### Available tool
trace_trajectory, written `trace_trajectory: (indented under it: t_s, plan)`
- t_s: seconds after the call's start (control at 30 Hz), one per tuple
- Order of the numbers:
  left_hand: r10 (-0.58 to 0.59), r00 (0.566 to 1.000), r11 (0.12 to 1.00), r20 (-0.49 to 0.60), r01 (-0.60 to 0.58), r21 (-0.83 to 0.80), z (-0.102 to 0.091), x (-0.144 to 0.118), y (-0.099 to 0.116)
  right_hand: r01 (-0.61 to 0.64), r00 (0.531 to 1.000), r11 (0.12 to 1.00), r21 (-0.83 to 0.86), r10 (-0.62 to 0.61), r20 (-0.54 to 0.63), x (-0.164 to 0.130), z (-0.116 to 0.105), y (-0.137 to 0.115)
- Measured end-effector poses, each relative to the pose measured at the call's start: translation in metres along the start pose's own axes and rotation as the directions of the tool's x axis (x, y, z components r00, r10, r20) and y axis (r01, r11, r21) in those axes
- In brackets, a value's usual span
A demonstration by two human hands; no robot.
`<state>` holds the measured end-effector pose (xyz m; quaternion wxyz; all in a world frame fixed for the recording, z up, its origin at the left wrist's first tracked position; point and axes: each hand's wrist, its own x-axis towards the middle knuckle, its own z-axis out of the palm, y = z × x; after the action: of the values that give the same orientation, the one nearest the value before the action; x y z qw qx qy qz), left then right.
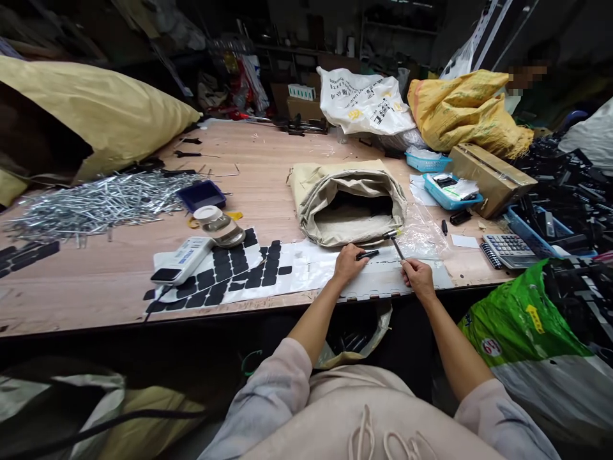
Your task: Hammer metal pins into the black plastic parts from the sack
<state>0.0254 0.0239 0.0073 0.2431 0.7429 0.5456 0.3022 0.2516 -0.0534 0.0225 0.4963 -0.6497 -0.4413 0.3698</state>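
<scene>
My left hand [348, 262] is closed on a small black part [368, 254] whose narrow end sticks out to the right. In my right hand [417, 277] is a thin metal rod [398, 248], gripped near its lower end and slanting up to the left. A short dark crosspiece [390, 235] sits at the rod's upper end. Both hands are low over white sheeting [373, 281] at the table's front edge. Just beyond them lies a beige sack [306, 191], its wide mouth facing me and its inside dark.
Left on the table [268, 144] are a pile of metal rods [105, 201], a clear jar [220, 227], a white device [184, 259] and black adhesive pads [215, 271]. A calculator [510, 249], blue baskets [450, 191] and a green bag [522, 313] stand right.
</scene>
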Motion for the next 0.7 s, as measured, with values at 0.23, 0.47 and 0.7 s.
trace_trajectory:
  t_s: [0.23,0.47,0.7]
  plan:
    - [-0.027,1.0,0.998,0.013,0.027,-0.048,0.0,0.0,0.0,0.289,0.953,0.887,-0.362,-0.303,0.018,-0.01,0.002,-0.006]
    - [-0.045,0.999,0.998,0.016,0.045,-0.043,0.0,0.001,0.001,0.374,0.911,0.744,-0.554,-0.407,0.07,-0.012,0.007,-0.005]
    - [-0.052,0.998,0.997,0.022,0.053,-0.053,-0.002,0.001,0.004,0.442,0.882,0.74,-0.507,-0.46,0.098,-0.014,0.015,-0.013]
